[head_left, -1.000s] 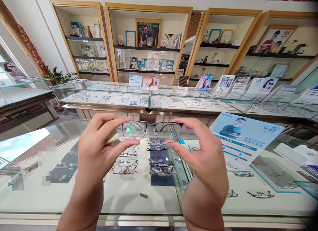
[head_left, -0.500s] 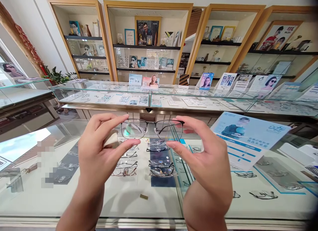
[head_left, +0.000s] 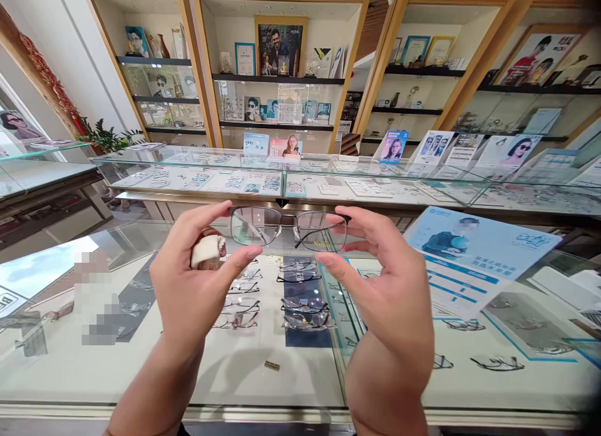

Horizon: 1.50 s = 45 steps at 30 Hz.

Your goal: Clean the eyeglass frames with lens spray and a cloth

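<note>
Over the counter (head_left: 235,386), both hands (head_left: 188,279) (head_left: 394,279) hold eyeglasses (head_left: 265,226).

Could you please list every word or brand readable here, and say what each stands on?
"HOYA": framed portrait poster at the back.
"Nem…", yellow, ending blurred: seen at a lens of the held eyeglasses.
Too small or blurred: large blue leaflet, standing cards, certificates, right-hand poster.
Cut off, unreadable: lettering at the left edge.

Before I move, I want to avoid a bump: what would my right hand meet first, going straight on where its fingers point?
The glasses, which your right hand is touching at one end. Past them, your left hand seems next, though depth is unclear.
</note>
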Each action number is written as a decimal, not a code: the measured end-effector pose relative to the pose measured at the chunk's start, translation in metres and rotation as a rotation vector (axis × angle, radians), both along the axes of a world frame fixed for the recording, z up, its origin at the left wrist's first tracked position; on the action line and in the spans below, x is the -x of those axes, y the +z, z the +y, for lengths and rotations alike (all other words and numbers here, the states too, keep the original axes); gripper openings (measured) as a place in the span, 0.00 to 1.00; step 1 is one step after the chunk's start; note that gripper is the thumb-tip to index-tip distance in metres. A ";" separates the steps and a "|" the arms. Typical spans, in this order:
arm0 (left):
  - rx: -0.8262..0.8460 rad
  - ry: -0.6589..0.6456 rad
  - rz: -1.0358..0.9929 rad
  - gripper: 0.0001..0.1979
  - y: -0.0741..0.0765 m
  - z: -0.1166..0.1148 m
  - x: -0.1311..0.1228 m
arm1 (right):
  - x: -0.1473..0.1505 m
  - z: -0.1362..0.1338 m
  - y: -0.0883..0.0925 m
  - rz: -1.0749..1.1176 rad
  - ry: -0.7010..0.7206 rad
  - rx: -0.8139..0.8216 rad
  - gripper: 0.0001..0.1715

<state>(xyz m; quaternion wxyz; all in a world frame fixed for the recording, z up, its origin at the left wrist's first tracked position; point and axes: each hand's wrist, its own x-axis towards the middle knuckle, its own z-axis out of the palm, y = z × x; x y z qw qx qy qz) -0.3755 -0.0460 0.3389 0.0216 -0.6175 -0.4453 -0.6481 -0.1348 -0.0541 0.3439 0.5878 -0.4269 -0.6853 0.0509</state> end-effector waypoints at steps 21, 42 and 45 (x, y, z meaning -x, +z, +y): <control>-0.089 -0.025 -0.024 0.23 0.000 0.007 0.000 | 0.003 0.006 0.000 -0.027 -0.090 0.004 0.30; -0.158 0.003 0.060 0.23 0.000 0.007 0.001 | 0.003 0.006 0.001 -0.072 -0.086 0.054 0.31; -0.132 -0.004 0.053 0.23 0.000 0.006 0.001 | 0.003 0.006 0.000 -0.067 -0.079 0.032 0.30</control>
